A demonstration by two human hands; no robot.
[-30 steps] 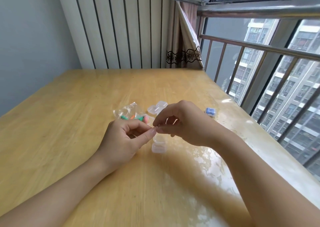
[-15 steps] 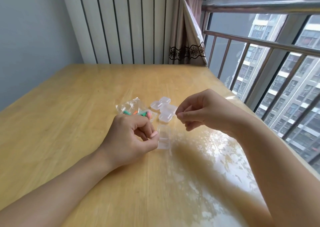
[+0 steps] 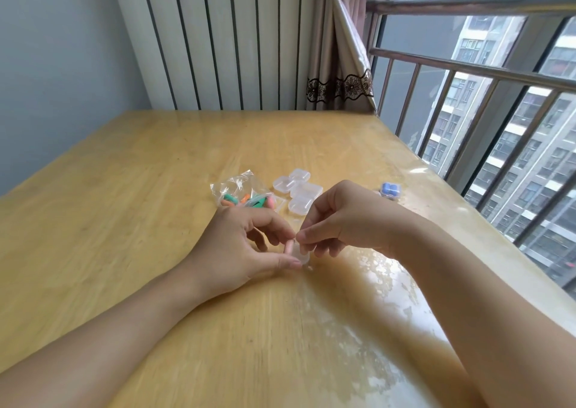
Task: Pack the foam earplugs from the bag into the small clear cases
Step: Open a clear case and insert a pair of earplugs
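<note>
Flanking hands: earplug bag (image 3: 246, 196), spare cases (image 3: 297, 189), possibly filled blue case (image 3: 388, 189).

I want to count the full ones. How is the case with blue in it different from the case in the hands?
The blue case holds blue earplugs, untouched near the railing. The held case looks empty, pinched between both hands. Both are small and clear.
</note>
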